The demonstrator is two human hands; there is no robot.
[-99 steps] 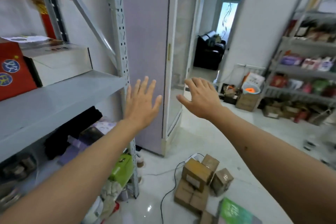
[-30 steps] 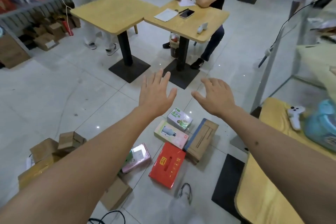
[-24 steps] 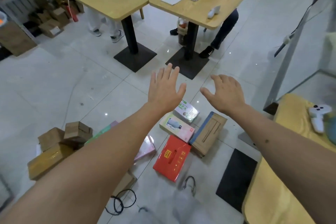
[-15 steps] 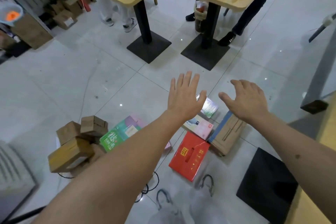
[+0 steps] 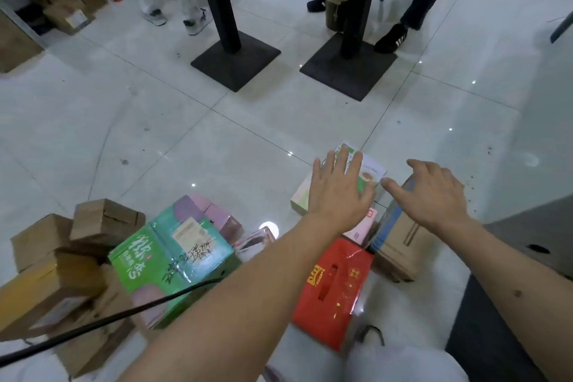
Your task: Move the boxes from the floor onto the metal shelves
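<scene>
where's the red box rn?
Head view, lower centre-right: the red box lies on the floor, right of the green box, beside the brown carton.

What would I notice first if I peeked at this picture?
Two bare arms reach down, the left hand and right hand spread open and holding nothing. Under them, a bright red box lies on the pale floor, with a big green box to its left beside brown cardboard boxes.

Open tiled floor lies ahead; the black table bases stand beyond, and the cardboard boxes crowd the left.
</scene>
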